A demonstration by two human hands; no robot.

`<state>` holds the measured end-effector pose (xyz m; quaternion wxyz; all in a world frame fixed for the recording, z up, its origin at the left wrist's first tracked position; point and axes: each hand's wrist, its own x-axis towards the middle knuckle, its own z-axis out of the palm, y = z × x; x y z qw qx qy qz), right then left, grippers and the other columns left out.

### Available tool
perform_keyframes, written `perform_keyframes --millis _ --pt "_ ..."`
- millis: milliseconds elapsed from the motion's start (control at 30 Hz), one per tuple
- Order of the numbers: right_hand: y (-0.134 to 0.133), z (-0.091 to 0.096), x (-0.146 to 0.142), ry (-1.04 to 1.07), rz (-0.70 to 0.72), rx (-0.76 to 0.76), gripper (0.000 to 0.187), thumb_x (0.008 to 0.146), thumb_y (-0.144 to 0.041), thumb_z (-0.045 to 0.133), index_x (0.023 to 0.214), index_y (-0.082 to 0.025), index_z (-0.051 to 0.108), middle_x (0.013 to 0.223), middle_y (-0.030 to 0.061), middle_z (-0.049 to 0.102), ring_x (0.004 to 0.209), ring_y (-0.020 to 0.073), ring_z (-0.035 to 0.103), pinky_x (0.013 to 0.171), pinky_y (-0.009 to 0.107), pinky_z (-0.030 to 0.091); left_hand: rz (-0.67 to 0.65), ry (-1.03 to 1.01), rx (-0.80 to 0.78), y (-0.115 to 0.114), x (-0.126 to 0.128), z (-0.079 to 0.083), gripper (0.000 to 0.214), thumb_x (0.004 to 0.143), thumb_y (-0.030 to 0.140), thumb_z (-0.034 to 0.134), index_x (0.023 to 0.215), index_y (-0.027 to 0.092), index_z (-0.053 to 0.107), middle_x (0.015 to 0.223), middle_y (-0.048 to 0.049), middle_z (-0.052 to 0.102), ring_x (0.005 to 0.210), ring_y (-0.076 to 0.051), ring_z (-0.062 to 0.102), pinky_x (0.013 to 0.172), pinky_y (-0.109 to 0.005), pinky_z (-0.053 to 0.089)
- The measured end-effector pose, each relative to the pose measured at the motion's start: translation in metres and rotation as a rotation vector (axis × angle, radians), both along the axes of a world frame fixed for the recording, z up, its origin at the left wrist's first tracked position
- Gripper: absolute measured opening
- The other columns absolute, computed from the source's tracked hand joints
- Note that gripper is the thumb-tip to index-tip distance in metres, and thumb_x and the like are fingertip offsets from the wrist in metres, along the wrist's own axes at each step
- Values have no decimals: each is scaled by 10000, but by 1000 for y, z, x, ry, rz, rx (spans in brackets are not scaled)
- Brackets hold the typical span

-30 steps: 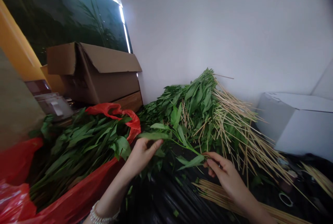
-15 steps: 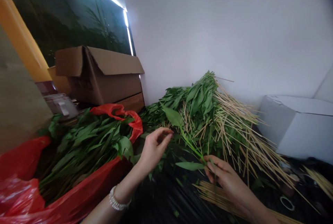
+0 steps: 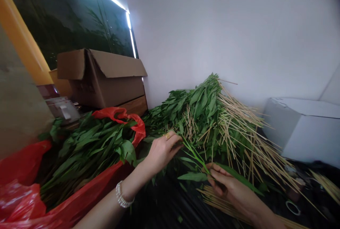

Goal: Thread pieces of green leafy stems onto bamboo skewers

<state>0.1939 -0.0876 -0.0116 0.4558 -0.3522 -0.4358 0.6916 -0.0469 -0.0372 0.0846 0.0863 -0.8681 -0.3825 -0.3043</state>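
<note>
Between my hands is a leafy green stem (image 3: 194, 155) with long narrow leaves, tilted up to the left. My right hand (image 3: 225, 183) pinches its lower part, and a long leaf trails out behind these fingers to the right. At the upper end, the fingers of my left hand (image 3: 163, 151) are closed on the stem; the exact contact is partly hidden. Just beyond lies a heap of leafy stems (image 3: 204, 98), with many thin pale sticks (image 3: 239, 126) on its right side. More thin sticks (image 3: 217, 200) lie under my right hand.
At left an open red plastic bag (image 3: 87, 186) holds many leafy stems (image 3: 87, 151). Behind it stands a brown cardboard box (image 3: 114, 87) near a clear container (image 3: 63, 108). A white box (image 3: 305, 126) and a roll of tape (image 3: 293, 207) are at right, on black plastic (image 3: 164, 204).
My left hand has moved right and closed on the stem's upper end. The large leaf at the top no longer stands up there; a long leaf now shows behind my right hand.
</note>
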Motion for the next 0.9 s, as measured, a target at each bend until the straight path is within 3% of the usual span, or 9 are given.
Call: perform_keyframes --millis 333,433,567,667,833,900 --pt "-4 10 1 -1 114 -14 296 780 -422 715 876 -157 625 554 -58 505 409 35 347 446 216 166 -101 -3 -53 3 1 -4 113 905 268 603 1001 217 574 1084 -28 638 958 -167 618 813 -264 479" --pt "-4 11 2 90 167 -65 263 778 -381 723 861 -145 639 529 -63 478 392 29 329 428 208 162 -98 16 -88 5 2 -4 136 906 260 602 1032 221 572 1035 -21 655 947 -169 622 806 -266 476" --pt "0 8 6 287 196 -141 227 744 -310 746 870 -144 659 440 -111 370 334 10 204 383 191 135 -131 24 -158 6 3 -2 99 913 266 586 992 215 615 1012 -30 651 921 -166 614 800 -262 465" --pt "3 8 9 353 177 -141 196 735 -302 728 818 -137 662 395 -129 294 317 9 143 359 182 121 -210 -42 -351 9 2 2 109 915 280 575 946 195 635 901 -15 659 827 -148 605 757 -246 460" --pt "5 10 10 316 157 -152 186 763 -305 669 744 -120 652 374 -136 238 310 9 112 349 176 146 -376 -176 -836 17 -3 12 225 902 327 581 955 144 699 784 -11 664 720 -128 588 676 -218 458" --pt "5 10 9 326 150 -153 164 753 -286 672 742 -124 649 373 -135 249 310 9 108 345 176 139 -397 -179 -913 17 -5 15 272 907 346 569 996 137 719 803 -29 682 722 -133 600 673 -222 462"
